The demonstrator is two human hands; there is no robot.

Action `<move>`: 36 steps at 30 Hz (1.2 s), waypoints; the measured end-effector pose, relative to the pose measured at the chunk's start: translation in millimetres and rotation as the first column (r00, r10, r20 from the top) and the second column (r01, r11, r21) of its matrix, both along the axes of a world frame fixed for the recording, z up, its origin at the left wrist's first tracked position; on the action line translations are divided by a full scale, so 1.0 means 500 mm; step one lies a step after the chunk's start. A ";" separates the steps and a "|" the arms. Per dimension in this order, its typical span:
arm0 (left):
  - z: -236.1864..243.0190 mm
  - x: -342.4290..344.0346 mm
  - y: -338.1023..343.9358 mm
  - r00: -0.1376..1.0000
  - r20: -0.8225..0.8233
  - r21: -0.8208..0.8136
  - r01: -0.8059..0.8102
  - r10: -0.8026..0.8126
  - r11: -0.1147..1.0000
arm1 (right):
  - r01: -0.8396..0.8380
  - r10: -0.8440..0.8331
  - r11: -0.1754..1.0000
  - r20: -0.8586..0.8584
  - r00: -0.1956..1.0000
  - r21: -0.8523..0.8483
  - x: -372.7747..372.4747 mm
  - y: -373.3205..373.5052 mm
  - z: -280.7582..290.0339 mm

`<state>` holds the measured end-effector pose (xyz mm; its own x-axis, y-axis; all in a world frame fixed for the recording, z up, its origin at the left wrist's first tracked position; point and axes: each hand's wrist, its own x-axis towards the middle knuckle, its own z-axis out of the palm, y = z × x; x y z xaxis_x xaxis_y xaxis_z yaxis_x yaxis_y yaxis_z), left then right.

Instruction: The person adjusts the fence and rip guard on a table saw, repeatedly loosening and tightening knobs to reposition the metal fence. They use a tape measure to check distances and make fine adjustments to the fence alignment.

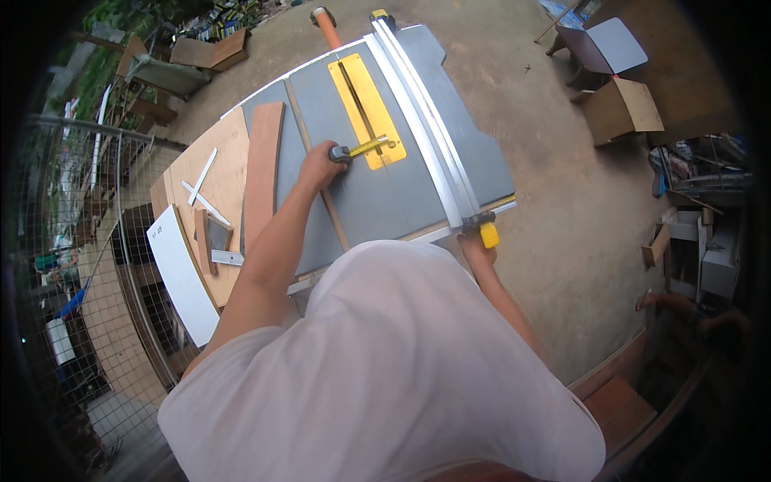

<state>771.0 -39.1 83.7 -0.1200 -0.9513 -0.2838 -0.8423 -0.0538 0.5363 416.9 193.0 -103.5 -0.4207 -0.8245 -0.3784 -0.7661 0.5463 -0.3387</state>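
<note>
Tape measure is gripped in the left hand, just left of the near end of the yellow plate; its blade is extended over that end. The right hand is placed at the near end of the silver fence, right of the plate, beside a yellow handle; fingers partly hidden, grip cannot be told. The plate is set in a grey table. Left of the plate, a brown board is laid; farther left, white strips are laid on plywood.
</note>
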 end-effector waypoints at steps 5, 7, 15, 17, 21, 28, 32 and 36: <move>-0.005 0.071 0.073 0.992 -0.065 -0.066 -0.110 0.106 0.992 | -0.172 0.146 0.981 0.247 0.958 0.087 -0.035 -0.023 0.006; -0.003 0.078 0.093 0.990 -0.074 -0.160 -0.131 0.120 0.978 | -0.180 0.148 0.982 0.355 0.923 0.060 -0.044 -0.014 0.010; 0.055 -0.052 0.176 0.986 -0.152 -0.610 -0.142 0.061 0.779 | 0.032 -0.263 0.959 0.846 0.464 0.280 -0.094 0.004 0.003; 0.067 -0.107 0.222 0.962 -0.269 -0.494 -0.096 -0.047 0.864 | -0.005 -0.311 0.944 0.898 0.312 0.329 -0.098 -0.017 0.018; 0.056 -0.302 0.289 0.879 -0.468 -0.064 -0.133 0.088 0.989 | -0.128 -0.334 0.908 0.875 0.350 0.398 -0.121 -0.031 0.038; -0.017 -0.452 0.420 0.835 -0.272 0.091 -0.473 0.479 0.876 | 0.012 -0.265 0.952 0.804 0.532 0.307 -0.459 0.130 -0.004; -0.008 -0.508 0.468 0.285 -0.304 0.659 -0.626 0.909 0.417 | 0.351 -0.550 0.816 0.431 0.715 0.459 -0.781 0.254 -0.022; -0.002 -0.614 0.453 -0.147 -0.268 0.909 -0.367 0.952 0.199 | 0.408 -0.534 0.842 0.430 0.728 0.354 -0.892 0.177 0.013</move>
<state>464.3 187.4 82.9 0.1056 -0.3697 -0.9231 0.6360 -0.6885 0.3485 -28.9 281.5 -96.8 -0.4345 -0.4385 -0.7867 -0.1489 0.8964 -0.4174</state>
